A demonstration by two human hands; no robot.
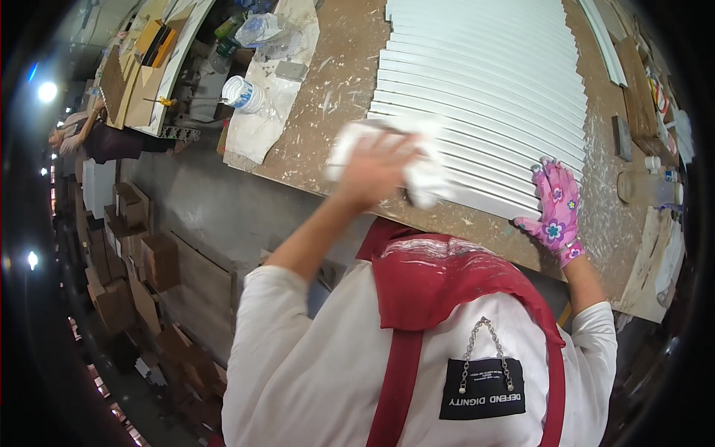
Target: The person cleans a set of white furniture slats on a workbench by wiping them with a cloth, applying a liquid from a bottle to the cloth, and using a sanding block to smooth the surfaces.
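A row of white slats [484, 97], laid side by side, covers the middle of the worktable in front of me. My left hand [376, 167] is bare and blurred by motion, its fingers pressed over a bunched white cloth [430, 175]. That cloth lies across the left ends of the nearest slats and hides them. At the right ends of the slats rests my right hand [557, 201], in a pink flowered glove. Its fingers stretch forward along the slat ends, with the thumb out to the left against the nearest slat.
The paint-spattered worktable [342, 59] ends just before my red apron [447, 276]. On its left are a white tub [243, 93] and a grey block [291, 71]; on its right, another block [622, 138] and a clear jug [646, 188]. Far left, another person [112, 140] stands near cardboard boxes [160, 261].
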